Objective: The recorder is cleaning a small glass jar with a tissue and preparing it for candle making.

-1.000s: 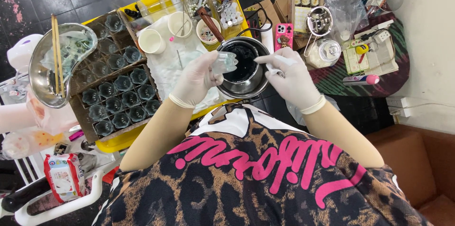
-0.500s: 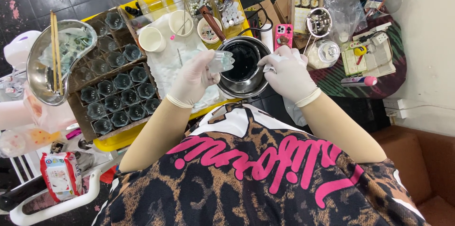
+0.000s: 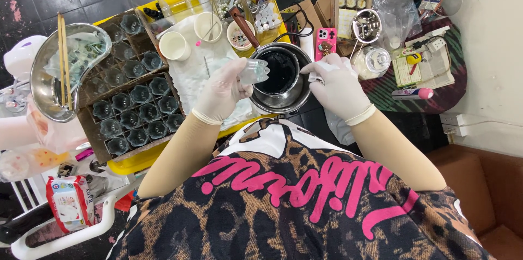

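My left hand point(image 3: 220, 91), in a white glove, holds a small clear glass cup point(image 3: 254, 71) tilted over the left rim of a steel pot point(image 3: 297, 96). The pot holds dark liquid point(image 3: 279, 72) and has a wooden handle point(image 3: 243, 25) pointing away from me. My right hand point(image 3: 340, 88), also gloved, rests at the pot's right rim with its fingers closed on a white wad of tissue point(image 3: 321, 69).
A cardboard box of several dark glass cups point(image 3: 136, 113) sits left of the pot on a yellow tray point(image 3: 131, 162). Further left is a steel bowl with chopsticks point(image 3: 65, 69). Behind the pot stand white cups point(image 3: 174, 45), a pink phone point(image 3: 326, 42) and a glass jar point(image 3: 373, 61).
My right hand has drawn back from the glass cup to the pot's right rim. The left hand keeps the cup in nearly the same place.
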